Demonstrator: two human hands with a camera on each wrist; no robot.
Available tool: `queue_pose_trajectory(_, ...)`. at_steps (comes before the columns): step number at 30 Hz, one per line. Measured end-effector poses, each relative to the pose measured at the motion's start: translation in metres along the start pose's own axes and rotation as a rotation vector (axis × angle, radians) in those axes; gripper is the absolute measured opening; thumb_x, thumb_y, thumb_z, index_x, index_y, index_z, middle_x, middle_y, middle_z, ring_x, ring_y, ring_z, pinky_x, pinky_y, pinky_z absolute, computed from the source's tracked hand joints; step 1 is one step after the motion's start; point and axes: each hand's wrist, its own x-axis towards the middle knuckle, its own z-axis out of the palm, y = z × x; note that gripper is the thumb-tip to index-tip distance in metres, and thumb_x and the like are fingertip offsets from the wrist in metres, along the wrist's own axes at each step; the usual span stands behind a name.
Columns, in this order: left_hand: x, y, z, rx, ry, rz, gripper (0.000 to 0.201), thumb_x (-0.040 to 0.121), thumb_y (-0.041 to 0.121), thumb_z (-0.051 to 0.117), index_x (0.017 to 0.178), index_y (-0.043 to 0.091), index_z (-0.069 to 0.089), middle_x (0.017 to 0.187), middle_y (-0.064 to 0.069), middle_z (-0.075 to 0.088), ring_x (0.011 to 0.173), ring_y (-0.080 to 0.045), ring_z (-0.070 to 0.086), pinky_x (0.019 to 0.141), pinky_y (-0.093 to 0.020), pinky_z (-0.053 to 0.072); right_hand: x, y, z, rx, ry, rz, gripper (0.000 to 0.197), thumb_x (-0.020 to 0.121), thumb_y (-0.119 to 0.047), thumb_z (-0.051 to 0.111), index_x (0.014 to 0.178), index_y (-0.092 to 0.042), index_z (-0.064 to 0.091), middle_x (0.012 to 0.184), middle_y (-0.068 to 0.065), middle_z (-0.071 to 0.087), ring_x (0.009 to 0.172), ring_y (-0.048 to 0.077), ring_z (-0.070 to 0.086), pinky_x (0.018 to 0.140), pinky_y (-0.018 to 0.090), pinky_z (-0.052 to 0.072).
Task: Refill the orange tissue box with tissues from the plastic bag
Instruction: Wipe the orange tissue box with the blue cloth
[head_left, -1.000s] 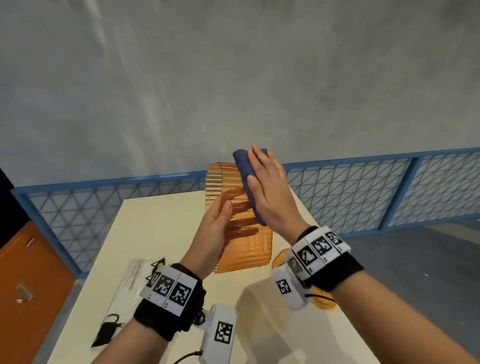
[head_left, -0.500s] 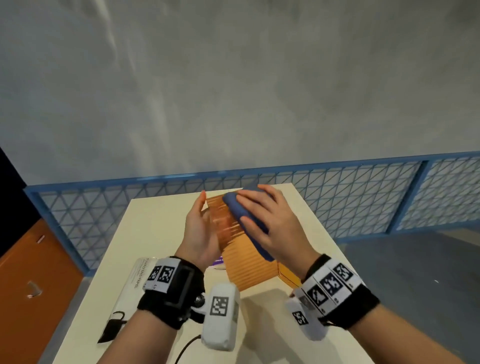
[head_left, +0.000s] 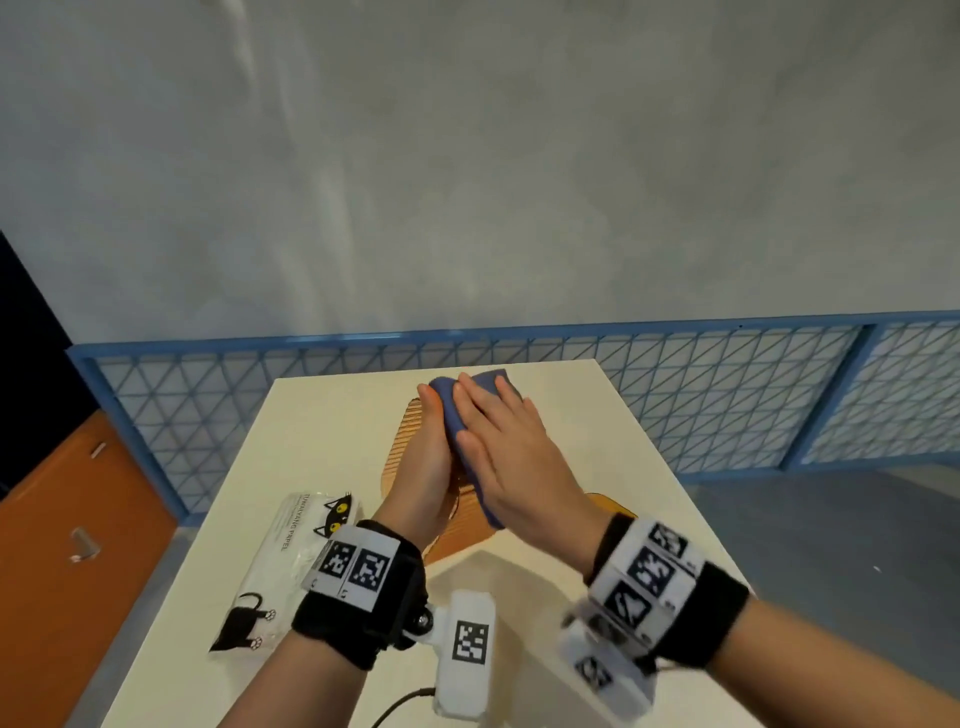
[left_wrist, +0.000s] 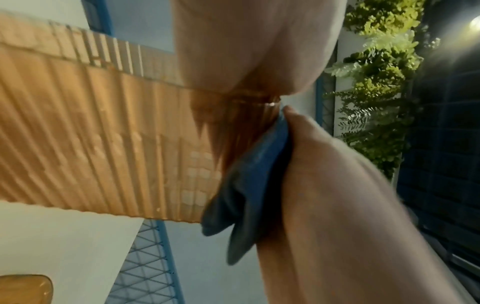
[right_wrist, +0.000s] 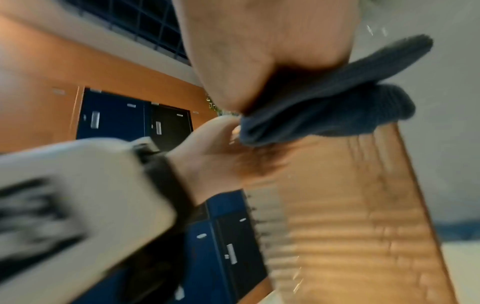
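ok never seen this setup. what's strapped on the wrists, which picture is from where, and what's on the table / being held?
No robot here: a person works with bare hands, wearing black wristbands with printed marker squares and a small white camera on each wrist. The wide picture comes from a head camera looking down; the other two look along each hand from the wrists.

On the cream table lies a clear plastic tissue pack with cat drawings. The left hand steadies a ribbed orange translucent tissue box on its side. The right hand presses a folded dark blue cloth flat against the box, fingers straight. A separate orange piece peeks out behind the right wrist; what it is, I cannot tell.
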Motion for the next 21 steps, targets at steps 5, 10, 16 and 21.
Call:
queue_pose_trajectory(5, -0.006, -0.003, 0.006, 0.097, -0.020, 0.053, 0.045, 0.096, 0.052, 0.018, 0.100, 0.030, 0.057, 0.105, -0.001, 0.067, 0.091, -0.011, 0.064, 0.084, -0.032, 0.053, 0.026, 0.007, -0.012, -0.011, 0.058, -0.009, 0.047, 0.102, -0.032, 0.021, 0.144, -0.018, 0.034, 0.150, -0.002, 0.037, 0.143, 0.019, 0.025, 0.117, 0.035, 0.015)
queue_pose_trajectory(10, -0.004, -0.005, 0.011, 0.044, -0.056, -0.002, 0.049, 0.096, 0.051, 0.021, 0.104, 0.021, 0.059, 0.108, -0.014, 0.067, 0.092, -0.024, 0.067, 0.081, -0.040, 0.055, 0.044, 0.017, -0.023, -0.122, 0.104, 0.035, 0.038, 0.100, -0.033, 0.025, 0.121, -0.023, 0.055, 0.124, -0.003, 0.058, 0.118, 0.019, 0.049, 0.099, 0.039, 0.040)
queue_pose_trajectory(16, 0.006, -0.006, -0.011, -0.383, -0.046, -0.176, 0.081, 0.088, 0.071, 0.022, 0.113, 0.006, 0.064, 0.096, -0.014, 0.074, 0.098, -0.025, 0.066, 0.083, -0.036, 0.051, -0.011, 0.012, 0.015, -0.200, 0.267, -0.078, 0.049, 0.098, -0.044, 0.022, 0.132, -0.023, 0.049, 0.133, -0.006, 0.056, 0.129, 0.019, 0.036, 0.106, 0.042, 0.027)
queue_pose_trajectory(21, 0.009, -0.008, -0.018, -0.351, -0.045, -0.242, 0.066, 0.094, 0.059, 0.028, 0.107, 0.006, 0.065, 0.100, -0.016, 0.071, 0.097, -0.028, 0.064, 0.085, -0.039, 0.050, -0.023, 0.021, 0.022, -0.364, 0.208, -0.305, 0.051, 0.091, -0.044, 0.043, 0.137, -0.020, 0.043, 0.142, -0.002, 0.049, 0.136, 0.025, 0.036, 0.110, 0.049, 0.025)
